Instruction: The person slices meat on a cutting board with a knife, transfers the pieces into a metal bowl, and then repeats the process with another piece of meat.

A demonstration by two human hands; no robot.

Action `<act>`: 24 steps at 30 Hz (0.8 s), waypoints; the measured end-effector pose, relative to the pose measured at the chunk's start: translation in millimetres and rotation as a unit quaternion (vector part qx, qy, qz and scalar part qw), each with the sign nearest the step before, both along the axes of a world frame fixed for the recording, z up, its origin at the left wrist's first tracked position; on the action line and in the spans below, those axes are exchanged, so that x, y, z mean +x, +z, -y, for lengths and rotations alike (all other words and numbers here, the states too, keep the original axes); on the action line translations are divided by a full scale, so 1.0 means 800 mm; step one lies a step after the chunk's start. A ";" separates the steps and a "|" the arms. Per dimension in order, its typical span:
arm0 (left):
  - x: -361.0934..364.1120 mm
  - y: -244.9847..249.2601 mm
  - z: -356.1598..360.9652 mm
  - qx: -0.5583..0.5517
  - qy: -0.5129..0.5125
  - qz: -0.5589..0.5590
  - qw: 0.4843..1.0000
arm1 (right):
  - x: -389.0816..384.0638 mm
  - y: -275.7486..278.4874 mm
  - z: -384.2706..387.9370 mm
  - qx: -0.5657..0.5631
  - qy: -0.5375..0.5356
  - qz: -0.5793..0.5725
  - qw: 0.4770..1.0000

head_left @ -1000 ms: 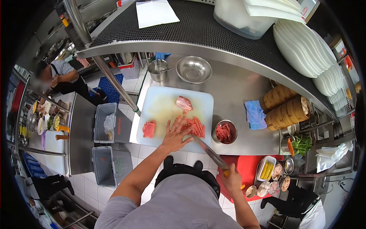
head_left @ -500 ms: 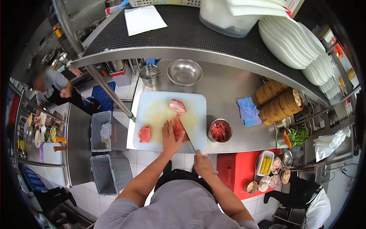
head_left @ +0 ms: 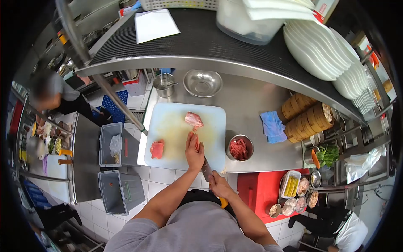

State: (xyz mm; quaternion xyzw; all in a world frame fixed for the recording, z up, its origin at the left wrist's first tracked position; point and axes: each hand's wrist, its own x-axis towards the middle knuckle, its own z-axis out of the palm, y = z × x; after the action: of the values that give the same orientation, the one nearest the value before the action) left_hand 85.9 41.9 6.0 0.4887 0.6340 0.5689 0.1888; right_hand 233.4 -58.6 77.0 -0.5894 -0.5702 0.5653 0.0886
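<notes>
My left hand (head_left: 194,156) is cupped on the white cutting board (head_left: 172,113), its fingers and thumb around sliced red meat (head_left: 196,144), which they partly cover. My right hand (head_left: 218,186) grips a knife (head_left: 206,169) by its yellow handle. The blade points up and left at the board's near edge, its tip end close to my left hand. A larger piece of raw meat (head_left: 193,120) lies beyond my left hand, and another raw chunk (head_left: 157,149) rests on the board's left side. Right of the board stands a metal pot (head_left: 229,143) holding red meat strips (head_left: 238,149).
A steel bowl (head_left: 203,83) and small pot (head_left: 164,85) stand behind the board. Bamboo steamers (head_left: 308,122) and a blue cloth (head_left: 273,127) lie right. An overhead shelf (head_left: 201,63) crosses above. Grey bins (head_left: 111,145) stand left; a co-worker (head_left: 54,94) is at the far left.
My left hand has turned and closed in around the sliced meat. The knife has drawn back toward me, off most of the board, with its yellow handle now visible.
</notes>
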 end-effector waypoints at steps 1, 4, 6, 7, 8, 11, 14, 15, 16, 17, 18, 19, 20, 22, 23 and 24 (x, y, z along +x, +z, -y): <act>0.012 0.017 0.001 0.018 -0.009 0.015 1.000 | 0.012 0.001 0.007 0.040 -0.007 0.011 0.999; 0.074 0.065 -0.005 0.069 -0.048 0.090 0.992 | 0.062 0.019 0.026 0.110 -0.043 0.033 0.992; 0.117 0.091 -0.007 0.110 -0.094 0.114 0.983 | 0.091 0.066 0.038 0.093 -0.094 0.023 0.991; 0.135 0.100 -0.007 0.101 -0.124 0.109 0.981 | 0.102 0.080 0.041 0.074 -0.124 0.018 0.989; 0.149 0.107 -0.007 0.093 -0.155 0.103 0.978 | 0.112 0.092 0.044 0.056 -0.153 0.012 0.987; 0.174 0.091 -0.026 0.090 -0.210 0.083 0.970 | 0.139 0.088 0.045 0.056 -0.209 -0.003 0.976; 0.174 0.074 -0.046 0.085 -0.251 0.056 0.963 | 0.161 0.073 0.043 0.061 -0.224 0.020 0.973; 0.167 0.073 -0.051 0.043 -0.276 0.034 0.960 | 0.166 0.072 0.044 0.067 -0.219 0.040 0.973; 0.158 0.074 -0.053 -0.001 -0.299 0.010 0.954 | 0.168 0.069 0.047 0.070 -0.214 0.059 0.973; 0.149 0.074 -0.054 -0.020 -0.325 -0.018 0.945 | 0.173 0.059 0.053 0.093 -0.210 0.062 0.971; 0.139 0.082 -0.055 -0.038 -0.350 -0.046 0.935 | 0.181 0.045 0.057 0.118 -0.205 0.066 0.969; 0.131 0.087 -0.056 -0.055 -0.373 -0.073 0.923 | 0.186 0.039 0.060 0.143 -0.198 0.070 0.967; 0.123 0.089 -0.053 -0.055 -0.403 -0.087 0.909 | 0.189 0.037 0.064 0.134 -0.210 0.065 0.966; 0.112 0.092 -0.054 -0.051 -0.458 -0.114 0.880 | 0.195 0.045 0.062 0.121 -0.227 0.057 0.965; 0.109 0.092 -0.055 -0.006 -0.462 -0.135 0.877 | 0.198 0.042 0.063 0.145 -0.233 0.051 0.960; 0.105 0.094 -0.057 0.039 -0.464 -0.156 0.871 | 0.202 0.041 0.061 0.145 -0.236 0.050 0.959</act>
State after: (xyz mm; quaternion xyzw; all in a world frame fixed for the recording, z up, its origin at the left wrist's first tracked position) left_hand 170.3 87.2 81.2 0.8158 0.3328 0.3570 0.3101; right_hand 395.1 -107.6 109.9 -0.7155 -0.4943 0.4094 0.2759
